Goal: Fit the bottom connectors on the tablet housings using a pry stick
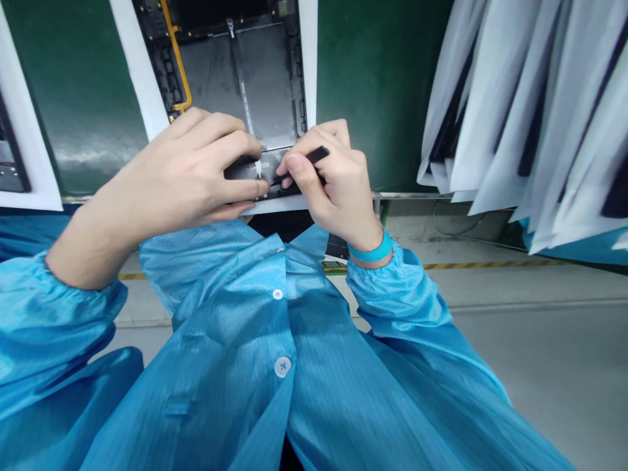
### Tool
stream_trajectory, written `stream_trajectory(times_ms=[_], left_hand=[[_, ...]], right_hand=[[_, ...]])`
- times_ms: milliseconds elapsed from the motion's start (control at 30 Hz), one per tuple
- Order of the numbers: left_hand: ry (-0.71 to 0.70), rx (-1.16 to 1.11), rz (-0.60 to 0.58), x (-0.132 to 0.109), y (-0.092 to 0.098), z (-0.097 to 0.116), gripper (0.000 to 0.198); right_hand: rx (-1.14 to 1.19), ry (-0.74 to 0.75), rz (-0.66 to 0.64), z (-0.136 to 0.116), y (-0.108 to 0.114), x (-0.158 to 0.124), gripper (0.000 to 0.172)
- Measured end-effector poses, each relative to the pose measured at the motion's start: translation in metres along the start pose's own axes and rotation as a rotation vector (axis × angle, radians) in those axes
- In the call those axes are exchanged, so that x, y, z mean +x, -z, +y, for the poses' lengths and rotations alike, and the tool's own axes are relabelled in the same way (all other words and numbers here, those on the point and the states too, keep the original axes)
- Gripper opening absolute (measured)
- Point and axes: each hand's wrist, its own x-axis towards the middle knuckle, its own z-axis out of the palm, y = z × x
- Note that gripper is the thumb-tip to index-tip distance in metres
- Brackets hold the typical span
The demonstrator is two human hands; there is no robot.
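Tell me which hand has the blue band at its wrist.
The right hand, pinching a black tool, wears the blue band; the left hand shows none.

One left hand (171,173), one right hand (333,190), one black spudger (316,156), one tablet housing (245,85), one teal wristband (370,250), two coat buttons (277,294)

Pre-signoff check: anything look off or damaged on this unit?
Nothing stands out. The opened device shows no visible damage, and the black tool in the right hand looks intact. The left hand hides part of the work area, so that spot can't be checked.
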Motion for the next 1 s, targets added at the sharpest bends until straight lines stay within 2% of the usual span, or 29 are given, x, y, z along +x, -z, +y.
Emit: stream_trajectory(times_ms=[300,433,633,867,1000], left_hand=[[0.034,-0.039,0.002,0.003,0.002,0.004,0.049],[0.079,-0.114,-0.014,0.004,0.003,0.005,0.039],[0.111,-0.114,0.026,-0.001,-0.008,0.005,0.035],[0.091,-0.034,0.093,-0.007,-0.019,0.005,0.032],[0.063,-0.035,0.111,-0.009,-0.021,0.004,0.032]], right_hand=[[-0.044,0.011,-0.004,-0.001,-0.001,0.001,0.035],[-0.126,0.006,-0.053,-0.001,-0.003,0.003,0.044],[-0.183,0.000,-0.175,0.000,0.002,0.010,0.045],[-0.068,-0.059,-0.159,0.010,0.004,0.019,0.049],[-0.081,-0.053,-0.151,0.009,0.007,0.020,0.052]])
